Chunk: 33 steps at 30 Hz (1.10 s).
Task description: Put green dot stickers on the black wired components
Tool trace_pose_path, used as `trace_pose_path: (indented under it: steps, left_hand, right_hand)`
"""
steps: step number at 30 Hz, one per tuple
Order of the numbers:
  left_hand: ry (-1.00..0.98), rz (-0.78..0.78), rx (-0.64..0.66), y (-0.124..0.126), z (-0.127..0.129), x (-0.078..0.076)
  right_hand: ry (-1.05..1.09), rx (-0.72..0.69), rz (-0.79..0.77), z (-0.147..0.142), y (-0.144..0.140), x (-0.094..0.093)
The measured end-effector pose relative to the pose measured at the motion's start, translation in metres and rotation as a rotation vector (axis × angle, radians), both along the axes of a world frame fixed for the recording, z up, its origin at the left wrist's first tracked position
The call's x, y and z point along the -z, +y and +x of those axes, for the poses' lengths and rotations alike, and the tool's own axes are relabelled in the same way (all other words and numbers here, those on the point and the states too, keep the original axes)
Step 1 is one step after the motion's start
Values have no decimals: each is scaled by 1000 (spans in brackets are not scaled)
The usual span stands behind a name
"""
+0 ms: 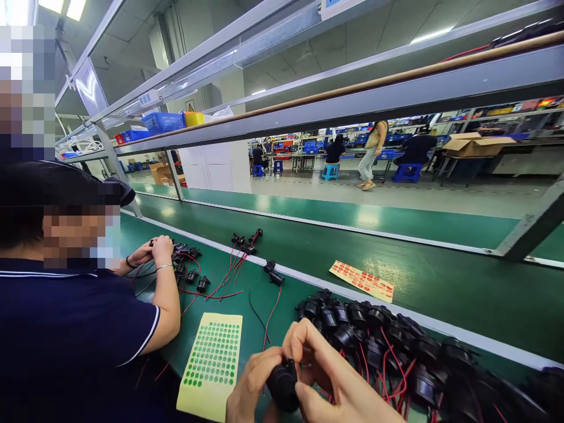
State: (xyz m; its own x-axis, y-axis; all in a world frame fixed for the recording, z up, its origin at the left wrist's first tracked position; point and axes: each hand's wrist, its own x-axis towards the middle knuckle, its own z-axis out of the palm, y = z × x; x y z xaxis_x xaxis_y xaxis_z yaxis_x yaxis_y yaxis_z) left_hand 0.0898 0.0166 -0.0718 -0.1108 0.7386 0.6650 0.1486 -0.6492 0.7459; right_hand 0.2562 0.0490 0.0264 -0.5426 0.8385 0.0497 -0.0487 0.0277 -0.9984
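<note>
A round black part (282,388) is being grasped at the near middle, above the green bench (288,302), by the left hand (252,382) and the right hand (326,369) together. A heap of wired black parts (374,329) is being borne by the bench on the right, a sheet of green dots (214,355) on the left. Farther left, dark pieces (202,285) are lying beside a co-worker (88,305).
</note>
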Motion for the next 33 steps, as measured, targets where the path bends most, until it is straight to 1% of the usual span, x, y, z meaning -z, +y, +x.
trace_pose_path:
  steps: [3, 6, 8, 11, 13, 14, 18, 19, 20, 21, 22, 24, 26, 27, 29, 33]
  left_hand:
    - [-30, -89, 42, 0, -1, -4]
    - [-36, -92, 71, 1, -1, -5]
    - [-33, -72, 82, 1, -1, -3]
    - [12, -39, 91, 4, -5, 2]
    - [91, 19, 101, 7, -11, 2]
    - [153, 72, 119, 10, -14, 2]
    - [378, 350, 166, 22, -29, -2]
    - [403, 380, 166, 23, -30, -3]
    - [409, 366, 170, 23, -31, -4]
    - [390, 302, 181, 22, -30, -5]
    - [342, 194, 201, 20, -28, -6]
    - [158, -74, 251, 13, -22, -8]
    - [-50, -271, 319, 7, -15, -12]
    - [-128, -324, 362, 5, -13, -14]
    - [-223, -385, 450, 3, -9, -17]
    - [-268, -484, 551, 2, -6, -20]
  right_hand:
    - [45, -49, -47, 0, 1, -2]
    - [48, -84, -123, 1, 2, -3]
    - [24, -88, -112, 1, 3, -3]
    - [-9, -69, -41, -1, 3, 1]
    - [-22, -34, -19, -2, 5, 5]
    - [-31, -28, -17, -2, 5, 6]
    - [-103, -136, -33, 1, 10, 9]
    - [-123, -150, -36, 2, 11, 8]
    - [-139, -149, -37, 3, 12, 7]
    - [-144, -140, -36, 5, 13, 7]
    - [-138, -137, -30, 6, 15, 7]
    - [-103, -171, -11, 10, 19, 8]
    - [-61, -231, 26, 15, 24, 10]
    - [-45, -251, 46, 17, 27, 12]
    - [-32, -252, 85, 21, 30, 14]
    - [-110, -185, 110, 22, 25, 12]
